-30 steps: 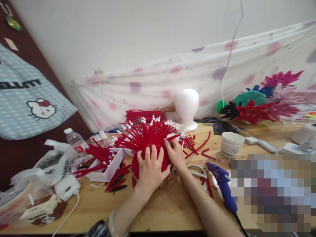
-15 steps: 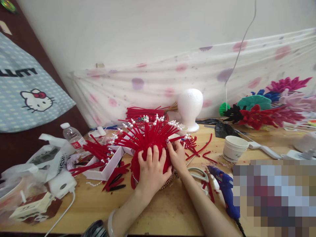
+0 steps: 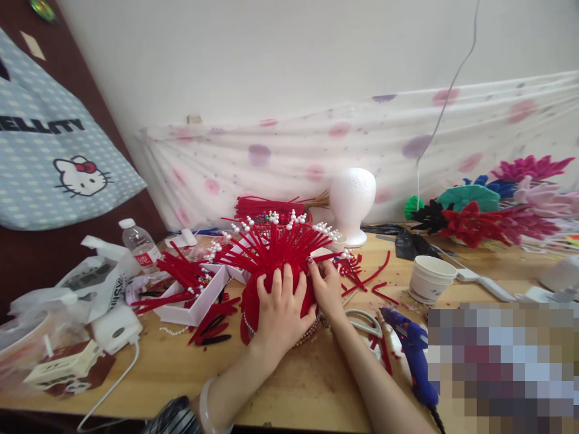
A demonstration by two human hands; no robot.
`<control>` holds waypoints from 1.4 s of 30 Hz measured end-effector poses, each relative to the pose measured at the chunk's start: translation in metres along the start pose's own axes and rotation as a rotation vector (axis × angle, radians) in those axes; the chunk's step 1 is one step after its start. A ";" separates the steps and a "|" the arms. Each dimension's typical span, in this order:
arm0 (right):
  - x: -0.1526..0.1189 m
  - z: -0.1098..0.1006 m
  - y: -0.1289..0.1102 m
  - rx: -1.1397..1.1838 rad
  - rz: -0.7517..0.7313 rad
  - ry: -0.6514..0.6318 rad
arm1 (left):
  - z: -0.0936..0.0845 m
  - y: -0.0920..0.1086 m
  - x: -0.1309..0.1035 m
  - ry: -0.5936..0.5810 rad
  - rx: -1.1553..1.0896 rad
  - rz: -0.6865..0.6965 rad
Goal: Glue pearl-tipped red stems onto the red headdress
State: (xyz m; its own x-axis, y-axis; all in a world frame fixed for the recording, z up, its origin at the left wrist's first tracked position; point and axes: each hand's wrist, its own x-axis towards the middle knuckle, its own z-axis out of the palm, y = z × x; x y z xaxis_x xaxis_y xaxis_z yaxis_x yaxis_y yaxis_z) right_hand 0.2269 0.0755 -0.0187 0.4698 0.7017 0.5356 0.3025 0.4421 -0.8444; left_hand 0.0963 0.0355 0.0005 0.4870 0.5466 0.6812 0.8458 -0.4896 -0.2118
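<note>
A red fuzzy headdress [image 3: 251, 301] sits on the table before me, with red stems [image 3: 275, 247] fanning up from it, tipped with white pearl beads [image 3: 324, 229]. Strings of pearl-like beads run along its lower edge. My left hand [image 3: 279, 310] grips its front, fingers spread and bent over the red surface, thumb toward the right. At the right side, my right hand [image 3: 328, 290] has thumb and forefinger closed at the base of the stems; the exact spot between the fingertips is hidden.
A white foam head [image 3: 351, 205] stands behind. On the right are paper cups [image 3: 430, 280], a blue glue gun [image 3: 409, 346], scissors [image 3: 368, 319] and fuzzy flowers [image 3: 477, 223]. Leftward lie a white box [image 3: 199, 307] of red stems, a bottle [image 3: 140, 244] and a white corded block [image 3: 116, 328].
The view has shifted slightly, so everything sits a little lower and further right. Both hands keep the same hold on the headdress.
</note>
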 end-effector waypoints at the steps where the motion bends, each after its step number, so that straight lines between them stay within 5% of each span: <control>1: 0.000 0.000 0.000 0.000 0.000 -0.002 | 0.000 0.000 0.000 -0.004 0.001 0.001; 42: -0.002 -0.001 -0.001 -0.021 -0.002 0.018 | -0.004 0.002 0.001 -0.031 0.018 0.001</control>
State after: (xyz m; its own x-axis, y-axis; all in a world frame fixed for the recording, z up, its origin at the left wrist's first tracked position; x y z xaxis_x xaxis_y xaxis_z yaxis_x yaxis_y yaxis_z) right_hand 0.2263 0.0734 -0.0189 0.4840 0.6909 0.5371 0.3201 0.4314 -0.8435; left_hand 0.0971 0.0324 0.0033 0.4945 0.5671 0.6587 0.8488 -0.4781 -0.2256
